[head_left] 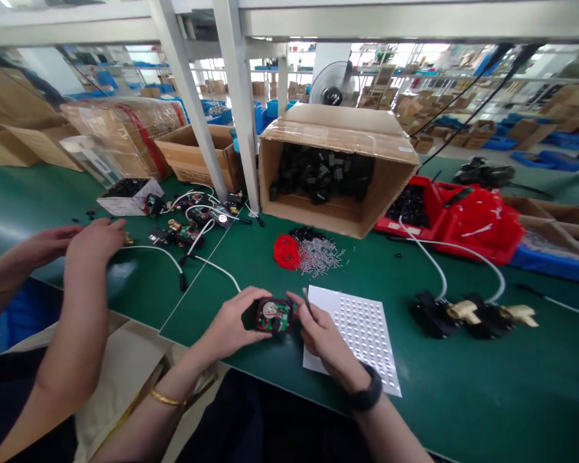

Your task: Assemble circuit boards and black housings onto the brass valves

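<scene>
Near the front edge of the green table, my left hand [231, 325] grips a black housing [274, 316] by its left side. A green circuit board with a round silvery part and a red rim shows in its open face. My right hand [318, 328] is at the housing's right side, fingers closed round a thin grey tool [309, 302] that points up. Beneath and beside the right hand lies a white sheet [367, 334] with rows of small silvery dots. A red ring-shaped bundle [286, 251] and a pile of small grey pins [320, 256] lie beyond the hands.
A co-worker's hands [94, 241] work at the left. Circuit boards with white cables [212, 212] lie beyond them. An open carton [386, 186] of black parts stands behind, red bins [482, 222] back right. Two black units with brass fittings [463, 312] lie at the right.
</scene>
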`<state>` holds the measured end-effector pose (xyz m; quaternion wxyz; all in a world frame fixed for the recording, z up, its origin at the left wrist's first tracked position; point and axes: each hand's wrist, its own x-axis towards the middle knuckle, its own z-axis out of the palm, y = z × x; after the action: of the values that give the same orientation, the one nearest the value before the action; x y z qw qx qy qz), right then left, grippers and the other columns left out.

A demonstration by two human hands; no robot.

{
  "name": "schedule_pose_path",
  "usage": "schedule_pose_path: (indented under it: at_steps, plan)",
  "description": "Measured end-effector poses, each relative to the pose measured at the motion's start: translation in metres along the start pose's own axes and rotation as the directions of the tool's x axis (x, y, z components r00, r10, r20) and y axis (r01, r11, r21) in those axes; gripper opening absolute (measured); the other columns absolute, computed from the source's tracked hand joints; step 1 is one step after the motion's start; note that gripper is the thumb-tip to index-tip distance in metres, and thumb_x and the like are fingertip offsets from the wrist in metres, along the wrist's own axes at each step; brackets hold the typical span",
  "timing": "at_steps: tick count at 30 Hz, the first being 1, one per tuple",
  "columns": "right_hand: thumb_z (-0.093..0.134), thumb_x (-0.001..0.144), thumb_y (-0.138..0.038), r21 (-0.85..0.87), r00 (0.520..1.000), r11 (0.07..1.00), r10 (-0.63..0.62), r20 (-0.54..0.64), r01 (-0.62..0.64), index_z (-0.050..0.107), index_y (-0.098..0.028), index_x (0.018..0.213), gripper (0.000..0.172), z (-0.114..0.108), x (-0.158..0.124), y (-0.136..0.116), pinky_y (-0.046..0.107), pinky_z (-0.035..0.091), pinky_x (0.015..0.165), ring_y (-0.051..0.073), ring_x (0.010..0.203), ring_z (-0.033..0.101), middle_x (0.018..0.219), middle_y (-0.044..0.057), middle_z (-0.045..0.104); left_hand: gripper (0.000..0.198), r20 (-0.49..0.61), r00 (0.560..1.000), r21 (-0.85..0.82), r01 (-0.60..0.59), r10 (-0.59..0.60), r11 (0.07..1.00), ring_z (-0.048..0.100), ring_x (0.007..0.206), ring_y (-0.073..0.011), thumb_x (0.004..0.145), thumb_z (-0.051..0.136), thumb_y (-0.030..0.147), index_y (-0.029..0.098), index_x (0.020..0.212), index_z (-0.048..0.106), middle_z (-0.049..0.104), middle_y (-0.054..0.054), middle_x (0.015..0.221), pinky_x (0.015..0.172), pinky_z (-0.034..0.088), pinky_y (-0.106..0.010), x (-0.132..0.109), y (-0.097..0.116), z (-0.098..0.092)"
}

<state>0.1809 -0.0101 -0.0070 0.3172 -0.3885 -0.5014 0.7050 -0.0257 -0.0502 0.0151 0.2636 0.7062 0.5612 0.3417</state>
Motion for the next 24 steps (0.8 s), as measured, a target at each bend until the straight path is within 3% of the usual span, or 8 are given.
schedule_pose_path:
  at_steps: [3, 6, 8, 12, 14, 17, 21, 24]
  plan:
    - [0.063, 0.074, -0.057, 0.166, 0.983, 0.976, 0.114, 0.142, -0.137, 0.057, -0.013, 0.100, 0.051, -0.004, 0.004, 0.006, 0.017, 0.007, 0.032, 0.003, 0.034, 0.014, 0.043, -0.012, 0.027, 0.069, 0.071, 0.994, -0.189, 0.100, -0.088, 0.977, 0.058, 0.095, -0.0198, 0.062, 0.079, 0.028, 0.026, 0.121, 0.045, 0.057, -0.003, 0.111, 0.083, 0.048, -0.031, 0.007, 0.002, 0.019]
    - [0.072, 0.068, -0.052, 0.312, 0.989, 0.939, 0.142, 0.031, -0.145, 0.053, -0.015, 0.092, 0.048, -0.010, -0.007, 0.013, 0.016, 0.006, 0.032, 0.001, 0.034, 0.010, 0.044, -0.013, 0.027, 0.065, -0.003, 0.987, -0.167, 0.160, -0.163, 0.973, 0.060, 0.080, -0.0172, 0.073, 0.069, 0.031, 0.026, 0.130, 0.037, 0.051, -0.007, 0.118, 0.073, 0.051, -0.033, 0.010, -0.003, 0.038]
    - [0.074, 0.066, -0.050, 0.384, 0.985, 0.916, 0.154, -0.073, -0.115, 0.051, -0.016, 0.091, 0.048, -0.011, -0.015, 0.019, 0.015, 0.006, 0.031, 0.001, 0.034, 0.010, 0.045, -0.014, 0.027, 0.063, -0.045, 0.993, -0.051, 0.108, -0.110, 0.993, 0.058, 0.095, -0.0221, 0.076, 0.065, 0.037, 0.027, 0.132, 0.037, 0.046, -0.009, 0.127, 0.084, 0.049, -0.039, 0.009, -0.003, 0.052]
    - [0.072, 0.067, -0.051, 0.414, 0.959, 0.908, 0.175, -0.221, -0.071, 0.051, -0.018, 0.088, 0.046, -0.005, -0.025, 0.029, 0.015, 0.012, 0.030, 0.002, 0.032, 0.015, 0.044, -0.013, 0.031, 0.090, -0.048, 0.999, 0.051, 0.003, -0.001, 0.999, 0.036, 0.127, -0.0320, 0.061, 0.076, 0.046, 0.025, 0.137, 0.032, 0.038, -0.012, 0.137, 0.106, 0.030, -0.049, 0.002, 0.005, 0.079]
    - [0.069, 0.070, -0.049, 0.304, 0.951, 0.952, 0.115, -0.285, -0.025, 0.055, -0.017, 0.091, 0.041, -0.005, -0.027, 0.032, 0.016, 0.027, 0.035, 0.005, 0.035, 0.032, 0.050, -0.008, 0.047, 0.084, -0.104, 0.994, 0.028, 0.036, -0.032, 0.999, 0.036, 0.127, -0.0303, 0.064, 0.075, 0.045, 0.024, 0.135, 0.034, 0.039, -0.012, 0.138, 0.106, 0.031, -0.048, 0.000, 0.008, 0.090]
    - [0.067, 0.074, -0.037, -0.067, 0.929, 0.997, -0.068, -0.365, 0.047, 0.062, -0.014, 0.095, 0.031, -0.009, -0.029, 0.030, 0.024, 0.046, 0.059, 0.015, 0.064, 0.058, 0.079, 0.005, 0.067, 0.071, -0.143, 0.988, -0.027, 0.060, -0.063, 0.998, 0.039, 0.126, -0.0271, 0.071, 0.070, 0.044, 0.025, 0.133, 0.039, 0.041, -0.010, 0.138, 0.106, 0.032, -0.046, -0.002, 0.009, 0.096]
    - [0.053, 0.085, -0.033, -0.533, 0.901, 0.845, -0.267, -0.342, 0.048, 0.066, -0.014, 0.086, 0.023, -0.012, -0.033, 0.020, 0.028, 0.042, 0.062, 0.019, 0.066, 0.058, 0.077, 0.007, 0.067, 0.064, -0.081, 0.996, -0.051, 0.017, -0.021, 0.999, 0.043, 0.121, -0.0252, 0.077, 0.065, 0.041, 0.028, 0.133, 0.039, 0.049, -0.008, 0.131, 0.103, 0.034, -0.043, -0.002, 0.007, 0.094]
    - [0.045, 0.090, -0.032, -0.641, 0.907, 0.762, -0.328, -0.263, 0.089, 0.067, -0.015, 0.084, 0.028, -0.013, -0.034, 0.014, 0.028, 0.040, 0.063, 0.018, 0.065, 0.057, 0.075, 0.006, 0.067, 0.056, -0.027, 1.000, -0.074, -0.003, 0.001, 0.997, 0.044, 0.121, -0.0252, 0.081, 0.059, 0.038, 0.027, 0.133, 0.040, 0.049, -0.008, 0.130, 0.103, 0.034, -0.044, 0.000, 0.005, 0.096]
